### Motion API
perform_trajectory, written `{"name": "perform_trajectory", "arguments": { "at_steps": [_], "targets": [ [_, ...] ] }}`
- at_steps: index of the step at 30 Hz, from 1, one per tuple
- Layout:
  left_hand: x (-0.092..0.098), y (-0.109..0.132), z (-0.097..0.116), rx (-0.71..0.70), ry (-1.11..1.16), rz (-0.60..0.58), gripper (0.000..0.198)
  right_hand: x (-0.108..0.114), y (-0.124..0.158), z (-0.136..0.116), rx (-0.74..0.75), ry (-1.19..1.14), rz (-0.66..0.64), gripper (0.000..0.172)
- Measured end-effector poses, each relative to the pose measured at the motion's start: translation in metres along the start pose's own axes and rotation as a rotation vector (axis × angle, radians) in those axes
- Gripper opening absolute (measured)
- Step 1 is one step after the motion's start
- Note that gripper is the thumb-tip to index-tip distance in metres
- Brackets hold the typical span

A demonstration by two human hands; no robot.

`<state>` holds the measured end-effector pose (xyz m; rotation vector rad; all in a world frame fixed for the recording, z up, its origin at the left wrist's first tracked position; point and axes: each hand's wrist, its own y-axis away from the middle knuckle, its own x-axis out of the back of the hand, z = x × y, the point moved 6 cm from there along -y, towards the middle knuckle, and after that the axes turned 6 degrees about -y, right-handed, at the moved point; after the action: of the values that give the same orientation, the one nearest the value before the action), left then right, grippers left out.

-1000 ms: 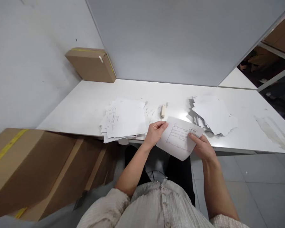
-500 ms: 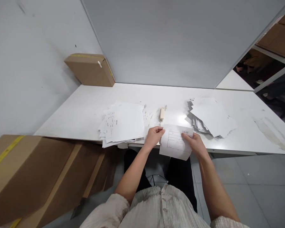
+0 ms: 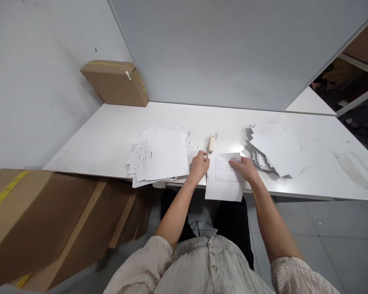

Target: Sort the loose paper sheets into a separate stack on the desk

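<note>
A printed sheet of paper (image 3: pixel 225 185), with a ruled form on it, lies over the table's front edge, its lower part hanging past it. My right hand (image 3: pixel 245 169) grips its upper right side, thumb on top and fingers underneath. At the sheet's upper left edge is my left hand (image 3: pixel 200 167), fingers curled together and seeming to pinch the edge; the fingertips are partly hidden. Just beyond the sheet's top lies a small beige stapler (image 3: pixel 211 144), apart from both hands.
A spread stack of papers (image 3: pixel 167 157) lies left on the white table (image 3: pixel 88 141). Another untidy paper pile (image 3: pixel 274 149) lies right. A cardboard box (image 3: pixel 116 83) stands at the back left corner. Larger cartons (image 3: pixel 27 220) crowd the floor at left. A grey panel (image 3: pixel 208 53) closes the back.
The sheet has straightened and flattened from a tilted, curved pose and moved slightly toward the stapler. Both hands have shifted a little forward with it. The view has moved slightly.
</note>
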<state>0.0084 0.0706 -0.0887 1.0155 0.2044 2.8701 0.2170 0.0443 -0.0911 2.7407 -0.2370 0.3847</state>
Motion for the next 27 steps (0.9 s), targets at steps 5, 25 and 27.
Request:
{"name": "perform_trajectory", "arguments": {
  "at_steps": [5, 25, 27],
  "targets": [
    [-0.001, -0.006, 0.004, -0.041, -0.057, 0.028, 0.018, 0.0, -0.009, 0.005, 0.031, -0.022, 0.039, 0.028],
    [-0.013, -0.002, 0.018, -0.185, -0.311, 0.052, 0.049, 0.0, -0.013, 0.009, 0.073, -0.08, 0.099, 0.034],
    [-0.015, -0.002, 0.016, -0.171, -0.307, 0.056, 0.05, -0.002, -0.014, 0.01, 0.08, -0.087, 0.102, 0.034]
  ]
}}
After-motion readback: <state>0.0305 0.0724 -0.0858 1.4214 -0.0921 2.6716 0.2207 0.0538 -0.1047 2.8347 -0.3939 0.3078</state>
